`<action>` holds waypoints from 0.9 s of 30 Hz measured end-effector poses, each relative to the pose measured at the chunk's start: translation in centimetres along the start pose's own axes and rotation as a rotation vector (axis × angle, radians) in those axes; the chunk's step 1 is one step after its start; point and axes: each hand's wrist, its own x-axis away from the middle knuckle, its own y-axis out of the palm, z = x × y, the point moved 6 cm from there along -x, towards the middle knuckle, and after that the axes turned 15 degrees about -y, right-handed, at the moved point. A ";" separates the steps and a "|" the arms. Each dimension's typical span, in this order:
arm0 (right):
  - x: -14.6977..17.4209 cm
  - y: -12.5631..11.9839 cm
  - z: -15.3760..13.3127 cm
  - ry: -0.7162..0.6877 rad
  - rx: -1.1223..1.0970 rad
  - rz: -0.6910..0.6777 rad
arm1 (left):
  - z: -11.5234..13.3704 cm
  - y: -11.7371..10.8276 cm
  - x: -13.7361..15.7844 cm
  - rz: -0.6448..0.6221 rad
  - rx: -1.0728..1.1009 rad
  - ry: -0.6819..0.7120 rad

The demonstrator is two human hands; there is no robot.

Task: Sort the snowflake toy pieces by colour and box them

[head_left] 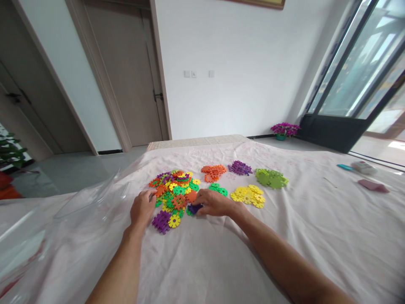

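A mixed pile of plastic interlocking pieces (179,190) in orange, yellow, green and purple lies on the cloth between my hands. My left hand (142,207) rests against the pile's left edge, its fingers bent and slightly apart with nothing visible in them. On the other side, my right hand (214,203) has its thumb and fingers closed around a dark purple piece (194,208), partly hidden by the fingers. At the pile's front lie a purple square piece (162,222) and a yellow flower-shaped piece (174,221).
Single-colour heaps lie behind and right: orange pieces (214,172), purple pieces (240,167), light green pieces (272,178), yellow pieces (248,195) and green pieces (218,189). Clear plastic containers (91,198) stand left. A pink cloth (373,185) lies far right on the wrinkled bedsheet (303,228).
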 end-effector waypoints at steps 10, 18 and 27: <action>0.6 -0.6 1.1 0.286 0.003 0.221 | 0.1 0.0 0.0 -0.014 0.000 -0.004; 3.7 -2.5 5.5 0.602 -0.162 0.608 | -0.1 0.1 -0.2 -0.010 -0.008 -0.005; 13.5 -7.9 10.3 0.893 -0.021 0.991 | -0.2 0.2 -0.3 -0.021 -0.030 -0.016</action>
